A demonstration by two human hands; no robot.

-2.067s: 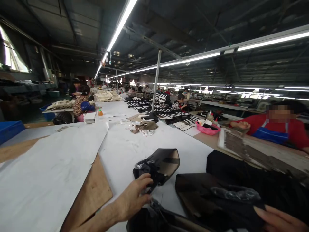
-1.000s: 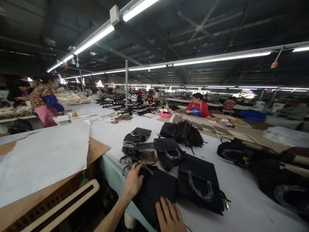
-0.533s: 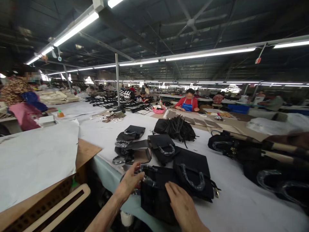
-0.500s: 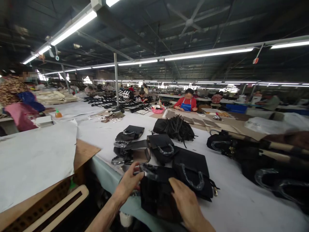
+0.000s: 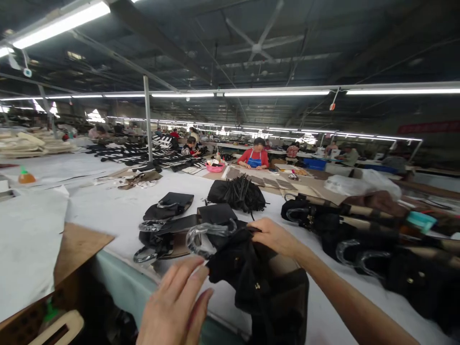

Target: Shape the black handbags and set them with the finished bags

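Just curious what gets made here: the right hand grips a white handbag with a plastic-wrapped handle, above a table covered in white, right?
Not quite. The handbag is black, not white, as the head view shows. The rest holds: its handle is wrapped in clear plastic, the right hand grips its top edge, and the table below is covered in white.

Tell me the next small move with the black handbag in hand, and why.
Probably close the open left hand on the near side of the black leather-look handbag with the plastic-wrapped handle. Only the right hand grips its top edge, and the body hangs crumpled above the white table.
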